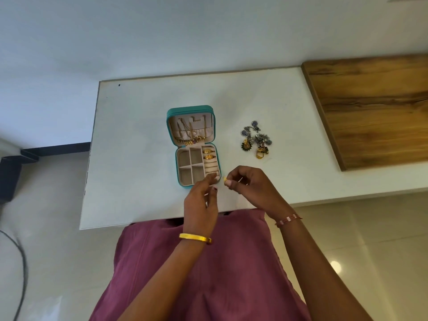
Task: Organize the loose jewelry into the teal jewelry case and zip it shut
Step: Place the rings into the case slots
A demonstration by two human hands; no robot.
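My left hand [201, 200] covers the near right corner of the case [194, 147]. The small yellow piece [224, 180] pinched in my right hand [249, 184] is too tiny to identify. The heap of jewelry [256, 141] blurs together.

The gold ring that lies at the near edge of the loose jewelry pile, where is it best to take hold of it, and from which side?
Probably from the near side, from above. The gold ring lies at the near edge of the jewelry pile, so its band is free there, while the earrings crowd it on the far side. A thumb-and-finger pinch across the band should lift it without dragging the others. Its exact tilt is too small to tell.
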